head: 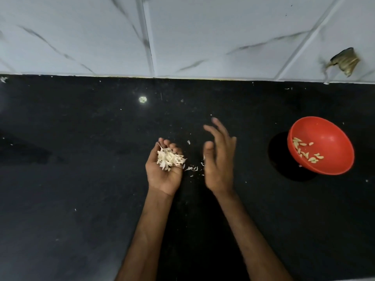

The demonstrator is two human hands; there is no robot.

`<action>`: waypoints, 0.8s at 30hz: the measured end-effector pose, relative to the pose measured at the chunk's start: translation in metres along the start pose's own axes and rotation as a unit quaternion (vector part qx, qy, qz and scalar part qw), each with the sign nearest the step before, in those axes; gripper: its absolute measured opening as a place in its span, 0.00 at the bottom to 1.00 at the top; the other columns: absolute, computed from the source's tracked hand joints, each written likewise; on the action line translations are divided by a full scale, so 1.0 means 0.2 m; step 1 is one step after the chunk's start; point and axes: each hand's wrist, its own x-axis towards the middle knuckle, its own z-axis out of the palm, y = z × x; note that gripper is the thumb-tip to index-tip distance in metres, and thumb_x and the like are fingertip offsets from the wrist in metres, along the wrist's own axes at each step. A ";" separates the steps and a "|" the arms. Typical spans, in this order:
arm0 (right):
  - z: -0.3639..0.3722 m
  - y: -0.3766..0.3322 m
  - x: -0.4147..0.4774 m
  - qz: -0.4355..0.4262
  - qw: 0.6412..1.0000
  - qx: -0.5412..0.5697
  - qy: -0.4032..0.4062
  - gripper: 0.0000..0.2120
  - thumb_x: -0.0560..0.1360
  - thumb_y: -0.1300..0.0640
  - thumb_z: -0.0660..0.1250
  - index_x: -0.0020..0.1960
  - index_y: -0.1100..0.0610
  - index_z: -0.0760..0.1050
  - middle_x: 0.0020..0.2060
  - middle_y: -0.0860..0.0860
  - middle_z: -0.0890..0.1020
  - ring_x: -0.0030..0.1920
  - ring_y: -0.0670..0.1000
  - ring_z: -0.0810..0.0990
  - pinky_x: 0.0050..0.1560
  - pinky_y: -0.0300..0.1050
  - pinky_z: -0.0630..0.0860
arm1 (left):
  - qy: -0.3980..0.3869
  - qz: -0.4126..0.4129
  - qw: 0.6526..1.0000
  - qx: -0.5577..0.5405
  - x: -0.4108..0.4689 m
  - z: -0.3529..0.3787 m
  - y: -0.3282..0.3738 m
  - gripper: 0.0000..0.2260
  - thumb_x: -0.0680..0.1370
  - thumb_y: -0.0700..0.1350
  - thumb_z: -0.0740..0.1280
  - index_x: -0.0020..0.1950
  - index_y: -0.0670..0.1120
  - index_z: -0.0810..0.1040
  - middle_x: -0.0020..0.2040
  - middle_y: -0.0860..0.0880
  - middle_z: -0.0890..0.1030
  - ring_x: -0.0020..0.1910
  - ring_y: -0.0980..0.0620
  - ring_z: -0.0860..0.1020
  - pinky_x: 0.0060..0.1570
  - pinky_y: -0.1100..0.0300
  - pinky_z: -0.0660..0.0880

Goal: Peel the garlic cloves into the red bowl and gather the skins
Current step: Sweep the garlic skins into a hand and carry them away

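Head view: the left hand (164, 171) lies palm up, fingers curled into a cup round a heap of skins (169, 158). Just beside it the right hand (219, 159) stands on edge, fingers straight, holding nothing. Loose scraps (191, 168) lie between them. The red bowl (332, 130) with the peeled cloves (306, 151) sits well right of the right hand. Best sweep low and slowly toward the cup, I'd judge — skins this light scatter easily.

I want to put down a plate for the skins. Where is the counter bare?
Bare but for tiny specks: the wide black counter left of the left hand with its pile of skins, and the strip between the right hand and the red bowl. Crowded: loose skins lie between the two hands.
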 end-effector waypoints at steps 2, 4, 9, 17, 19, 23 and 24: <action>-0.10 0.17 -0.04 0.042 0.991 -0.113 -0.058 0.38 0.81 0.32 0.42 0.77 0.55 0.65 0.81 0.48 0.58 0.81 0.48 0.53 0.79 0.64 0.49 | -0.017 0.002 0.999 -0.047 0.01 0.01 0.05 0.17 0.84 0.44 0.58 0.42 0.42 0.83 0.39 0.49 0.81 0.36 0.51 0.80 0.37 0.60 0.80; -0.09 0.25 -0.11 0.059 0.964 -0.215 -0.145 0.42 0.79 0.30 0.42 0.82 0.58 0.54 0.82 0.50 0.48 0.82 0.49 0.45 0.80 0.60 0.48 | -0.022 0.016 0.997 -0.068 0.02 0.01 0.14 0.17 0.83 0.43 0.58 0.42 0.41 0.83 0.39 0.49 0.81 0.37 0.50 0.81 0.39 0.58 0.81; 0.27 0.06 -0.09 -0.007 0.940 -0.261 -0.221 0.53 0.73 0.22 0.40 0.82 0.62 0.43 0.82 0.58 0.42 0.82 0.55 0.40 0.80 0.51 0.41 | -0.021 0.050 0.997 -0.060 0.01 -0.03 0.28 0.16 0.84 0.43 0.58 0.44 0.41 0.83 0.41 0.49 0.82 0.40 0.50 0.82 0.43 0.58 0.82; 0.47 0.04 0.03 -0.173 0.950 -0.163 -0.204 0.16 0.81 0.58 0.65 0.66 0.64 0.77 0.64 0.57 0.77 0.68 0.57 0.73 0.62 0.52 0.78 | -0.023 0.074 0.995 -0.059 -0.02 -0.10 0.37 0.15 0.83 0.43 0.58 0.46 0.41 0.83 0.41 0.48 0.82 0.39 0.49 0.82 0.42 0.57 0.82; 0.35 0.07 -0.07 -0.204 0.947 -0.151 -0.198 0.12 0.81 0.63 0.64 0.62 0.65 0.79 0.59 0.56 0.79 0.63 0.55 0.75 0.58 0.48 0.79 | -0.019 0.070 0.995 -0.063 -0.03 -0.10 0.35 0.14 0.82 0.42 0.58 0.46 0.41 0.83 0.42 0.48 0.82 0.39 0.49 0.82 0.42 0.57 0.82; 0.08 0.15 -0.28 -0.270 0.909 -0.197 -0.249 0.15 0.80 0.59 0.67 0.65 0.64 0.78 0.63 0.56 0.80 0.66 0.54 0.75 0.71 0.44 0.70 | -0.005 0.059 0.995 -0.077 -0.03 -0.10 0.29 0.16 0.83 0.43 0.58 0.46 0.41 0.84 0.42 0.48 0.83 0.40 0.49 0.83 0.42 0.57 0.82; 0.03 0.17 -0.31 -0.276 0.901 -0.216 -0.255 0.17 0.79 0.59 0.69 0.66 0.62 0.78 0.63 0.55 0.80 0.67 0.54 0.75 0.70 0.45 0.72 | -0.003 0.058 0.995 -0.080 -0.03 -0.10 0.27 0.16 0.83 0.43 0.58 0.46 0.41 0.84 0.43 0.48 0.83 0.41 0.49 0.83 0.42 0.56 0.82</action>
